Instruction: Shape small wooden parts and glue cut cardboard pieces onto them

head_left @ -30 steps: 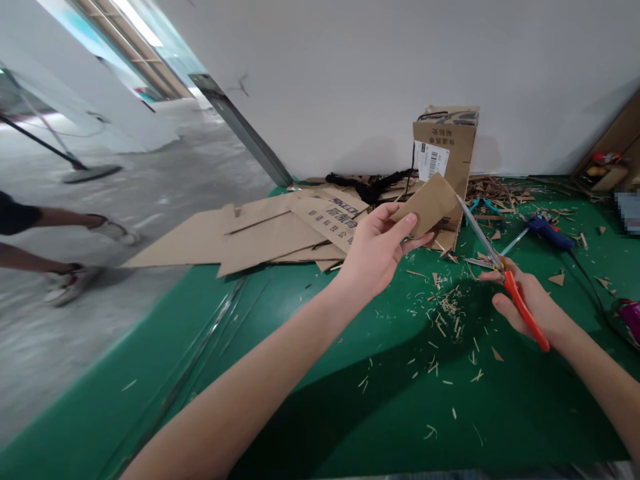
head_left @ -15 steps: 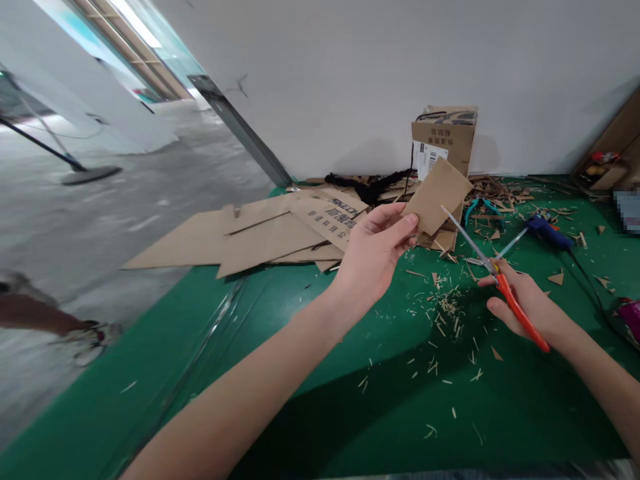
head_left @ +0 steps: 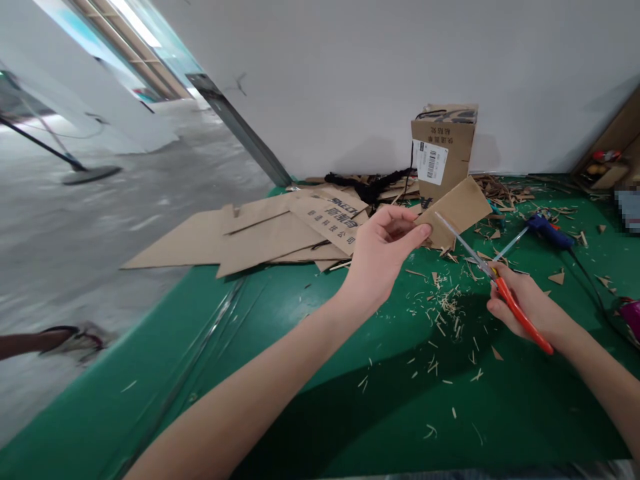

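Between thumb and fingers, my left hand point(head_left: 383, 250) pinches one end of a small rectangular piece of cardboard point(head_left: 463, 205), held tilted above the table. My right hand point(head_left: 523, 300) is closed round the orange handles of a pair of scissors point(head_left: 507, 297). The scissors' blades are apart; one blade crosses in front of the cardboard piece, its tip near my left thumb. I cannot tell whether the blades touch the cardboard. Beneath my hands, thin shavings point(head_left: 450, 303) lie scattered on the green table point(head_left: 320, 400).
Flat cardboard sheets point(head_left: 270, 233) lie at the table's left. A labelled cardboard box point(head_left: 453, 150) stands by the wall, scraps around it. At right are a blue glue gun point(head_left: 550, 232) with a cord and teal-handled pliers point(head_left: 496, 211), partly hidden. A person's foot point(head_left: 75, 337) shows on the floor.
The cardboard piece has turned and tipped to the right and lower, uncovering the box's label. The scissors' blade now overlaps the piece. The right fingers have curled closer. The passer-by's foot has shifted.
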`<state>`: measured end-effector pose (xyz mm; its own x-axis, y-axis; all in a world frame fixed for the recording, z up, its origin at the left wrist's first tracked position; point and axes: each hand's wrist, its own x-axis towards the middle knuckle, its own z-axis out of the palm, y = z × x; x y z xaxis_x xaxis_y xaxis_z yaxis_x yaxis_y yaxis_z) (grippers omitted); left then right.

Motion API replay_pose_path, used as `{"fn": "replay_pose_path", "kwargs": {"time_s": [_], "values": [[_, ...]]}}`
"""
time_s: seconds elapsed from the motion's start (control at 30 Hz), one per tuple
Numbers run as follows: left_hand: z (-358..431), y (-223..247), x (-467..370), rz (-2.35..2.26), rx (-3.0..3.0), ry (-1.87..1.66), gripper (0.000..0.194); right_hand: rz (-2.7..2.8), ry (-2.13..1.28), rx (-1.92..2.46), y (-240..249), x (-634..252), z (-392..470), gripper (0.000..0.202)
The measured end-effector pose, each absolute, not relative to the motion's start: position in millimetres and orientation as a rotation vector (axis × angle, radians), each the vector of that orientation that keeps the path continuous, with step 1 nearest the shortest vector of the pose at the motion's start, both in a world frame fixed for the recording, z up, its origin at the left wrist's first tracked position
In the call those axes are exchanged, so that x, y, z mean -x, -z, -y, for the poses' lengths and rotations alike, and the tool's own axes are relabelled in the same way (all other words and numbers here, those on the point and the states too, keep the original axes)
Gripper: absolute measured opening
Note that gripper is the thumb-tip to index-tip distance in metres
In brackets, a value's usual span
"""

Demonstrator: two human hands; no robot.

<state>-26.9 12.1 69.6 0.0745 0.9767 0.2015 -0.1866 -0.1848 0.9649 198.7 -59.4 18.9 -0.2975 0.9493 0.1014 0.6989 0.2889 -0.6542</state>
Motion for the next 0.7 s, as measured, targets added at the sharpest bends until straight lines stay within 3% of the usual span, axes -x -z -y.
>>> {"fn": "replay_pose_path", "kwargs": {"time_s": [0.43, 0.53, 0.63, 0.7], "values": [[-12, -68, 26, -0.914, -1.292, -1.316, 0.026, 2.079, -0.659, 1.564, -16, -198, 61, 0.053], [-11, -72, 29, -0.933, -1.379, -1.45, 0.029, 2.05, -0.675, 1.557, -17, -198, 60, 0.053], [7, -84, 37, -0.847, -1.436, -1.645, 0.021, 1.995, -0.707, 1.566, -16, -199, 58, 0.053], [29, -93, 44, -0.771, -1.413, -1.549, 0.017, 1.978, -0.726, 1.55, -13, -200, 57, 0.051]]}}
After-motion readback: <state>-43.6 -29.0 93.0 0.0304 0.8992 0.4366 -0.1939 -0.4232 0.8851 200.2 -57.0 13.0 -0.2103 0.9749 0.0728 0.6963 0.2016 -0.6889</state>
